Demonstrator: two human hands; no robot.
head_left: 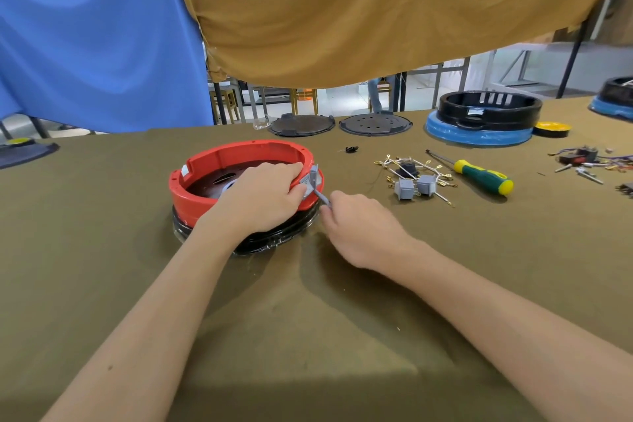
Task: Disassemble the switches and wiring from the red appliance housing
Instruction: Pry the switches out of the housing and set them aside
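The red appliance housing (212, 178) is a round ring on a black base, standing on the olive cloth at centre left. My left hand (263, 195) grips its right rim, fingers curled over the edge into the ring. A grey switch panel (311, 181) sticks out from the rim's right side. My right hand (356, 219) pinches the lower end of that grey piece just outside the housing. Two grey switches (414, 186) with white wires and brass terminals (407, 164) lie loose on the cloth to the right.
A green and yellow screwdriver (483, 176) lies right of the loose switches. Two dark round plates (375, 124) sit at the table's far edge. A black housing on a blue base (486, 116) stands far right, with a small parts pile (582, 158) beyond. Blue and tan cloths hang above.
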